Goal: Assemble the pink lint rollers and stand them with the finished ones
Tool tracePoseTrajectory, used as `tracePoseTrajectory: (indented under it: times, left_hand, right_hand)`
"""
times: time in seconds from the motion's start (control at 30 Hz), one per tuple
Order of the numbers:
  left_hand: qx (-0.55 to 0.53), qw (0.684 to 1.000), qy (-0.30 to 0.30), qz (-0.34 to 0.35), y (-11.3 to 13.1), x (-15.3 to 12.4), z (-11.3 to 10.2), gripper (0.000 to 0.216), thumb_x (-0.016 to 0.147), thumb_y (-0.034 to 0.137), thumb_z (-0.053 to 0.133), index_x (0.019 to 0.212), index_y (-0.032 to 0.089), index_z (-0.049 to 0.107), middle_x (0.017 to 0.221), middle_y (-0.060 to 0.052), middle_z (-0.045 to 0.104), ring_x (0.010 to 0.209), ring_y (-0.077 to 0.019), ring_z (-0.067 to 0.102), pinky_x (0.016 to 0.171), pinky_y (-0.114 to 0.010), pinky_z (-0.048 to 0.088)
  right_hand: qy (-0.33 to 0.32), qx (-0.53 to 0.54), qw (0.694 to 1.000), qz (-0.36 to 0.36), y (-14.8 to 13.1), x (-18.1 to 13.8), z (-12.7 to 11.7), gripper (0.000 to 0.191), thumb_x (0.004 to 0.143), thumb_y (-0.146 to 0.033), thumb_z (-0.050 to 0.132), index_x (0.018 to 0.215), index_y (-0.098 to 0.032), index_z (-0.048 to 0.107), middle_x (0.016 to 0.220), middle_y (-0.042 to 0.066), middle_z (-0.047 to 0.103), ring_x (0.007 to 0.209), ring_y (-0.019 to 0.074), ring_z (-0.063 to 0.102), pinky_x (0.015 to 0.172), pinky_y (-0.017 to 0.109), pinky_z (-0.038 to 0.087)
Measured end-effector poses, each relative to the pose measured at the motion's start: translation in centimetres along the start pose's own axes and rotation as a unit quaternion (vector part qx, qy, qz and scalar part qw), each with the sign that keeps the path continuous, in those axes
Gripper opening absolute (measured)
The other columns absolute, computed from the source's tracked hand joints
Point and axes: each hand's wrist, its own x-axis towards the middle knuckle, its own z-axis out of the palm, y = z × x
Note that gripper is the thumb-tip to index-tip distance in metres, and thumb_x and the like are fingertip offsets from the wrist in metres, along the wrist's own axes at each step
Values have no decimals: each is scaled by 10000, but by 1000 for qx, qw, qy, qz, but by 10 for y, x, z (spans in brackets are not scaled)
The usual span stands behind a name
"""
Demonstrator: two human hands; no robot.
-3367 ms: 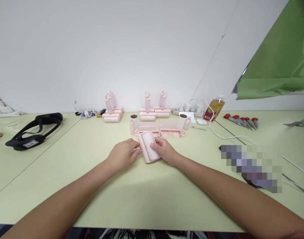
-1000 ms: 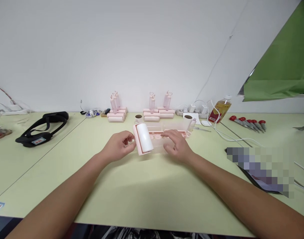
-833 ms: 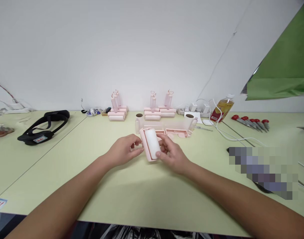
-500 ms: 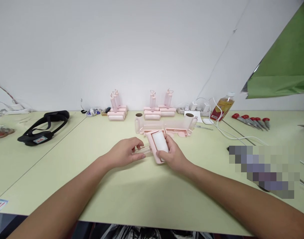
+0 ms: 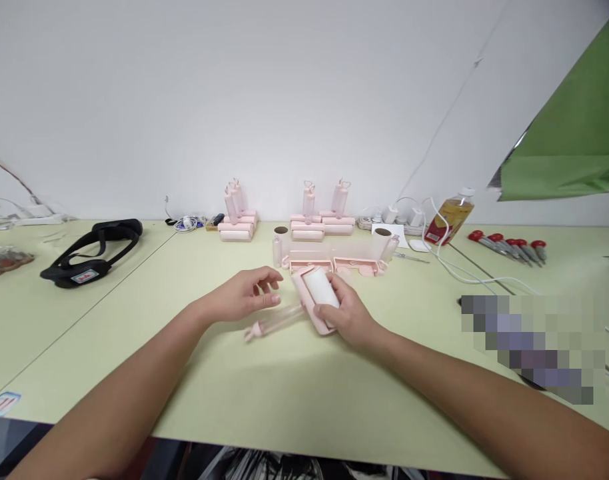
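Note:
A pink lint roller (image 5: pixel 322 293) with a white roll is gripped in my right hand (image 5: pixel 352 312), fingers wrapped round its head. Its clear handle (image 5: pixel 280 321), ending in a pink loop, slants down to the left above the table. Just above that handle, my left hand (image 5: pixel 249 293) hangs with fingers curved and apart, holding nothing. Behind my hands lie two open pink covers (image 5: pixel 359 266), with a roll with a brown core (image 5: pixel 382 235) at the right and another roll (image 5: pixel 281 233) at the left. Clear handles (image 5: pixel 389 249) stand beside them.
Several assembled pink lint rollers (image 5: pixel 308 230) stand along the wall. A black headset strap (image 5: pixel 92 253) lies at left. To the right are a tilted drink bottle (image 5: pixel 449 217), white cables (image 5: pixel 442 260), several red-capped tools (image 5: pixel 507 247) and a pixelated object (image 5: pixel 527 350).
My left hand has let go of the clear handle and moved slightly left and up. The handle now points further down to the left. My right hand keeps its grip.

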Motion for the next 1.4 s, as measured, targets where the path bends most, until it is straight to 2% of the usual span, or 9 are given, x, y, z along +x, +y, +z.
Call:
tracePoseTrajectory:
  times: [0.07, 0.13, 0.33, 0.5, 0.73, 0.93, 1.03, 1.23, 1.4]
  left_hand:
    - [-92, 995, 19, 28, 2, 2, 13, 358, 874, 478, 545, 1104, 203, 543, 983, -44, 579, 827, -153, 528, 719, -263, 439]
    - [-160, 986, 20, 36, 4, 5, 24, 336, 842, 448, 606, 1041, 190, 525, 892, -16, 543, 769, -132, 497, 682, -248, 428]
    - [-251, 968, -15, -21, 5, 9, 30, 350, 706, 319, 749, 850, 180, 462, 731, 48, 445, 626, -79, 409, 538, -195, 340]
    - [-302, 952, -39, -38, 1, 12, 23, 355, 687, 285, 745, 873, 179, 461, 707, 53, 456, 599, -71, 433, 536, -200, 348]
    - [-257, 961, -92, -47, -8, 19, 12, 330, 644, 262, 725, 784, 182, 437, 630, 68, 433, 533, -61, 391, 474, -191, 288]
    - [-246, 960, -130, -30, -11, 26, 2, 364, 609, 262, 733, 771, 189, 415, 654, 70, 444, 555, -66, 405, 480, -185, 297]
    - [-226, 965, -129, -22, -9, 27, -1, 353, 617, 259, 734, 744, 183, 413, 647, 70, 428, 551, -62, 386, 474, -183, 288]
    - [-233, 967, -99, -16, -10, 31, 1, 302, 672, 256, 693, 723, 184, 404, 614, 78, 388, 516, -53, 353, 463, -185, 278]
    - [-207, 973, -89, -47, -21, 31, 2, 238, 673, 258, 674, 762, 169, 472, 634, 65, 442, 545, -64, 396, 500, -192, 314]
  right_hand:
    - [-70, 14, 997, 12, 1, -3, 4, 433, 697, -275, 637, 1107, -179, 540, 968, 44, 615, 871, 222, 575, 739, 323, 459]
    - [-121, 23, 992, 32, 2, -4, 7, 414, 710, -289, 648, 1096, -172, 553, 936, 36, 608, 826, 203, 568, 690, 301, 451]
    - [-177, 51, 981, 57, -3, -2, 7, 370, 723, -327, 686, 1033, -159, 577, 895, 31, 611, 766, 176, 559, 620, 261, 424]
    - [-162, 39, 984, 63, -2, -1, 7, 385, 741, -357, 692, 1051, -154, 591, 913, 39, 613, 777, 176, 557, 640, 266, 423]
    - [-159, 18, 986, 52, 3, -1, 13, 409, 776, -381, 673, 1115, -168, 592, 1018, 64, 631, 888, 218, 584, 730, 315, 456]
    - [-135, -2, 990, 43, 4, -4, 23, 369, 810, -370, 644, 1125, -186, 585, 1007, 58, 639, 870, 215, 596, 706, 310, 457]
    - [-117, -11, 992, 38, 2, -4, 27, 375, 813, -369, 638, 1135, -185, 584, 994, 56, 638, 864, 214, 591, 694, 305, 451]
    - [-38, -23, 999, 17, 5, -4, 31, 394, 856, -402, 578, 1187, -192, 536, 1018, 64, 628, 884, 217, 579, 722, 319, 455]
    - [0, -40, 996, -75, 11, -6, 27, 516, 853, -439, 589, 1293, -215, 439, 1169, 83, 594, 988, 232, 564, 808, 339, 454]
